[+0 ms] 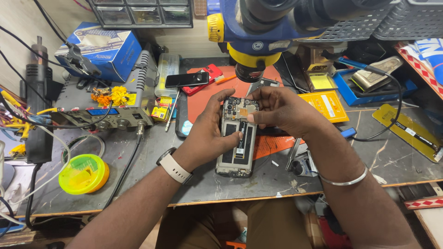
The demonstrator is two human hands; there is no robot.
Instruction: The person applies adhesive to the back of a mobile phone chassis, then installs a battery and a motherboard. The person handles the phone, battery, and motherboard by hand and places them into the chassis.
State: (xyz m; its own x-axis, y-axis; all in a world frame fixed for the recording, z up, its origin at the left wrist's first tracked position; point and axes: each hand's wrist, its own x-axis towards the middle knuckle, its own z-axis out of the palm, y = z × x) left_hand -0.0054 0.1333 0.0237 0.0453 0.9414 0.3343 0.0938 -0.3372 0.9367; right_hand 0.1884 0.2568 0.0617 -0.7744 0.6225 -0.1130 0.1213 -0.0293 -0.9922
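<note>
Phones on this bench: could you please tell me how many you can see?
2. An opened phone with its back off, held by the left hand and right hand; a black phone lying behind on the red mat. Clutter may hide others.

An opened smartphone (236, 140), back cover off and circuit board showing, lies at the centre of the workbench (194, 184). The left hand (210, 133) grips its nine o'clock edge, thumb across the middle. The right hand (281, 110) pinches the board's upper end at one o'clock. A blue-and-yellow microscope head (251, 46) hangs at twelve o'clock. A round yellow tin (84, 174) sits at eight o'clock, a soldering station (108, 108) at ten.
</note>
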